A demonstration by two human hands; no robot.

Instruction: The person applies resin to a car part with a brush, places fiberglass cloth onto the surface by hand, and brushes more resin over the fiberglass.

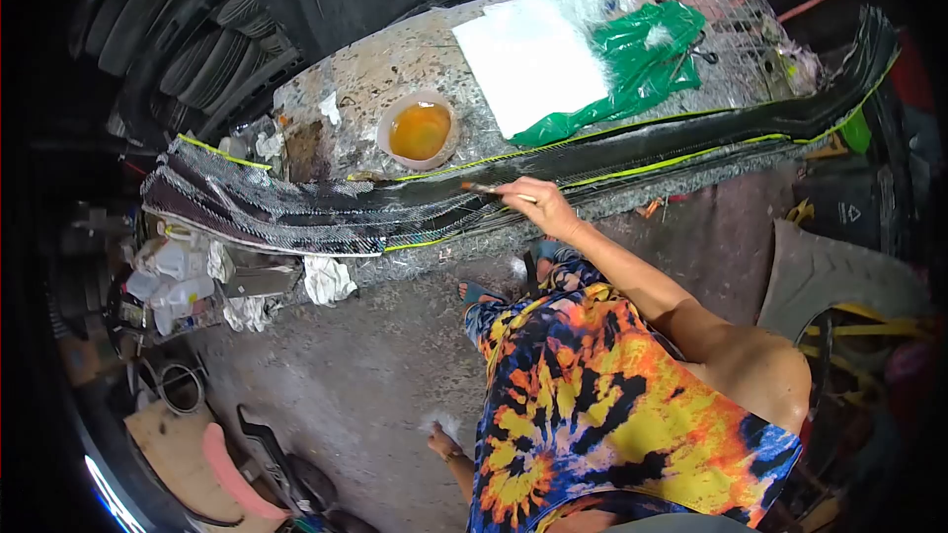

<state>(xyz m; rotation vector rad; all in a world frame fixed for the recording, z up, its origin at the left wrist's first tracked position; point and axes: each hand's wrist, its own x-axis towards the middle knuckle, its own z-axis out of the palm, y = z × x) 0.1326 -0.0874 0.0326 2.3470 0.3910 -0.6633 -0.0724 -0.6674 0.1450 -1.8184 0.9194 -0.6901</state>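
Observation:
My right hand (pixel 538 205) is closed around the handle of a brush (pixel 484 189), whose bristles touch or hover just over a long dark curved part (pixel 395 199). Fabric with yellow-green edging lines this part. Beyond it stands a round tub (pixel 419 130) of amber liquid. White fibre sheets (pixel 538 59) and a green plastic bag (pixel 647 64) lie to its right. My left hand (pixel 440 437) hangs low, away from the bench, near a small whitish tuft; its fingers look curled, too small to make out fully.
The bench (pixel 346 74) is stained and covered with fibre scraps. At left are plastic bottles (pixel 178 276) and crumpled white cloths (pixel 328 279). Below them on the floor lie a cardboard piece (pixel 173 444) and a pink curved strip (pixel 232 469). A grey panel (pixel 815 271) stands at right.

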